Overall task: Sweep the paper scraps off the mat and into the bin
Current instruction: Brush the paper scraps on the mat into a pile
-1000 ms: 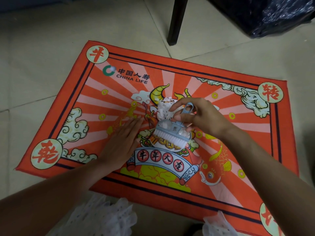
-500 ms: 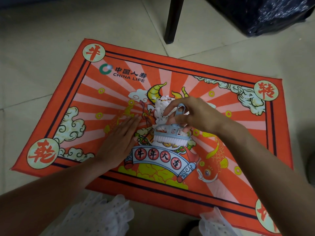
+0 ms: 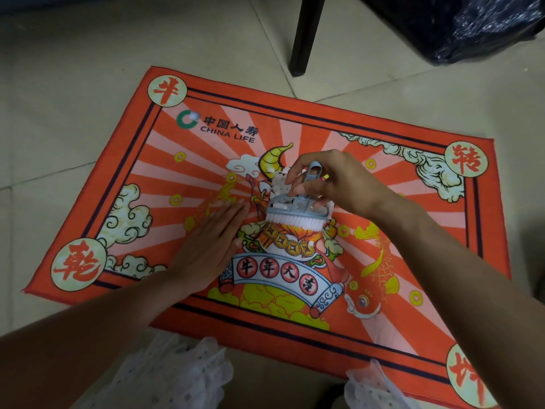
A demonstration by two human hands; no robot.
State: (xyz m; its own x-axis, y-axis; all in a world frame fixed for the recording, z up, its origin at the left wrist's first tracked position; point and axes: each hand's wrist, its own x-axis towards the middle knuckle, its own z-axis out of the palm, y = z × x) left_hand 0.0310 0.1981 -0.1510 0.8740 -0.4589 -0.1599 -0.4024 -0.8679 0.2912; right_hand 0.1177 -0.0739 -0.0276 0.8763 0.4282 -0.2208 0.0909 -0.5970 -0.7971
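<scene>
Here, the rectangular woven mat (image 3: pixel 124 160), printed in orange-red with pale rays, lies flat on smooth beige floor tiles (image 3: pixel 73 54). The left hand (image 3: pixel 211 243) rests on the mat, palm down, fingers straight and close together. Just right of its fingertips, a pile of white paper scraps (image 3: pixel 278 184) sits at mat centre. The right hand (image 3: pixel 333 178) grips a pale blue plastic brush (image 3: pixel 298 208) by its looped handle, white bristles touching the mat. The bin (image 3: pixel 472 22), lined with glossy dark plastic, stands at upper right.
</scene>
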